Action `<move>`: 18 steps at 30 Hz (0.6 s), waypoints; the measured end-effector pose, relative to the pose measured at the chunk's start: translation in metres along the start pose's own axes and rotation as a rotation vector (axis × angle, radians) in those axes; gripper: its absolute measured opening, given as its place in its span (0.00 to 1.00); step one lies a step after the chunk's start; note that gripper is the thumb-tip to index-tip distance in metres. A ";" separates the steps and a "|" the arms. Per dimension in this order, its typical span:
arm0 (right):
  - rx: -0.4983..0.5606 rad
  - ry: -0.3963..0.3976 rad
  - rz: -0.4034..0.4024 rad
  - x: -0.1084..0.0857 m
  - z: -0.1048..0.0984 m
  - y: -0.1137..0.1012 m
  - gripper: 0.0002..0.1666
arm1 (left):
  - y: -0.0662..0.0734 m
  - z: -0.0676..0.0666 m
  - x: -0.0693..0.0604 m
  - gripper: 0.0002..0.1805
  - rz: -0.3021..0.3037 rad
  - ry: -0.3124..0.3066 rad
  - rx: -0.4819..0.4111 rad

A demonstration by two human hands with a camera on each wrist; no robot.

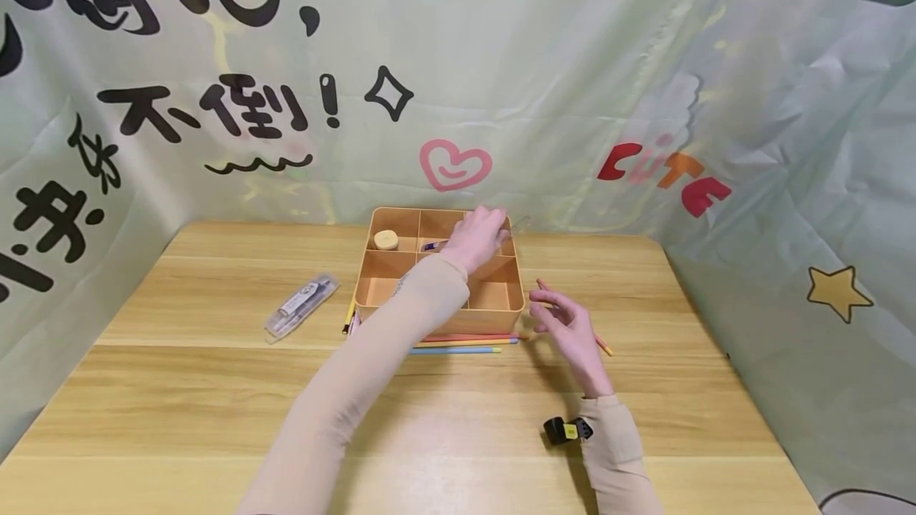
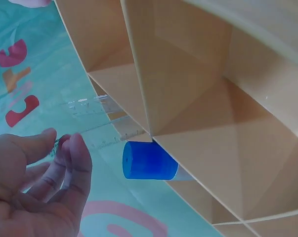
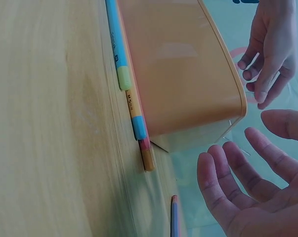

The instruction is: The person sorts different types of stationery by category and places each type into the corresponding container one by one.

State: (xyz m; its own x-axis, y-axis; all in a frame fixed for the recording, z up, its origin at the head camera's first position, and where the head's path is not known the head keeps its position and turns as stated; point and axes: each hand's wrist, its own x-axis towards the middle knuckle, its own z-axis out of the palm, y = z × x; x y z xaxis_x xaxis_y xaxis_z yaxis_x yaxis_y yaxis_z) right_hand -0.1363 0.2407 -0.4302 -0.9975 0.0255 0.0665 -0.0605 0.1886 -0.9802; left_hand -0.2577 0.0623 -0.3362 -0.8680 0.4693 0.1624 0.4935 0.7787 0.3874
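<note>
Orange box (image 1: 494, 323); clear ruler (image 2: 118, 140) at its far-right corner, pinched in left hand (image 1: 478, 238).
Ruler gripped by one end, probably to keep fingers off the rim; other end at the box's far-right part, depth can't be told. Right hand (image 1: 568, 332) just right of the box, fingers loosely spread, holding nothing; perhaps near so as to steady it. Counts: six compartments (image 1: 382, 276) by the dividers, front-middle mostly behind one sleeve (image 1: 365, 372). One blue-capped tube (image 2: 149, 160), far-middle; one cream roll (image 1: 386, 240), far-left: apparently a slot each. Three pens (image 1: 458, 350) parallel along the box's front, likely to save room. Left of box: one yellow pencil (image 1: 349, 315) close, one case (image 1: 301, 307) farther off. Right: one orange-ended pencil (image 1: 606, 346), partly behind the hand.
</note>
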 end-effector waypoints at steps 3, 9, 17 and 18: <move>0.004 -0.004 -0.006 -0.001 0.000 -0.001 0.22 | -0.002 -0.002 -0.002 0.19 -0.001 -0.016 -0.037; 0.001 -0.014 -0.008 0.000 0.001 -0.001 0.22 | -0.012 -0.010 -0.010 0.27 -0.013 -0.008 -0.059; -0.006 -0.015 0.000 -0.001 0.001 0.001 0.22 | -0.030 -0.016 -0.023 0.22 -0.028 0.024 -0.118; -0.007 -0.016 0.001 -0.001 0.002 0.001 0.22 | -0.032 -0.016 -0.025 0.22 -0.026 0.029 -0.121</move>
State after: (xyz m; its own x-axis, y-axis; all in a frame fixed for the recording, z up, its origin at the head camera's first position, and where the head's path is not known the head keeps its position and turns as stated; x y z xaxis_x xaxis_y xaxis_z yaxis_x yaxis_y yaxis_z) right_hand -0.1356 0.2394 -0.4315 -0.9980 0.0101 0.0624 -0.0592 0.1955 -0.9789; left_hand -0.2525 0.0194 -0.3379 -0.8823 0.4363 0.1766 0.4624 0.7334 0.4984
